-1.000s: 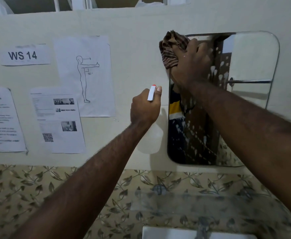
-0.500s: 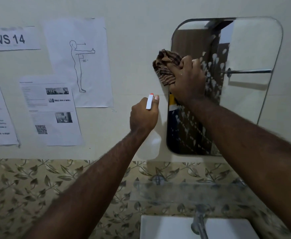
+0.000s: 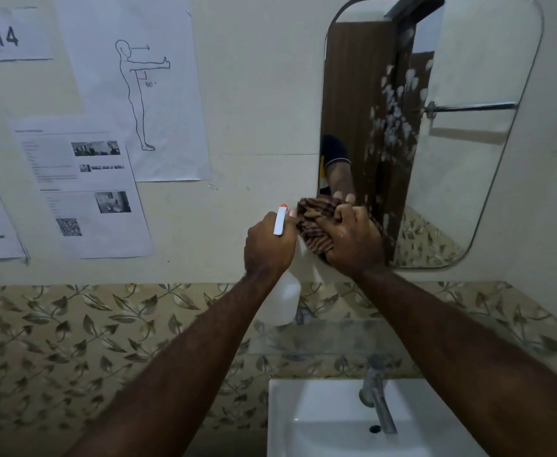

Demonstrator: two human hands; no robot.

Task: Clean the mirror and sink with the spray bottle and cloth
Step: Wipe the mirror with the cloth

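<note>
A rounded wall mirror hangs at the upper right, with white spray droplets down its middle. My right hand presses a bunched brown striped cloth against the mirror's lower left corner. Just left of it, my left hand grips a white spray bottle by the neck; its red-tipped nozzle sticks up above my fingers and its body hangs below my wrist. The white sink with a metal tap sits below, partly covered by my right forearm.
Several printed sheets are stuck on the cream wall to the left, one reading "14". A leaf-patterned tile band runs under them. A glass shelf projects between mirror and sink.
My right hand has dragged the cloth down the mirror's left side from the top corner to the bottom corner. The view has tilted downward, showing more of the sink.
</note>
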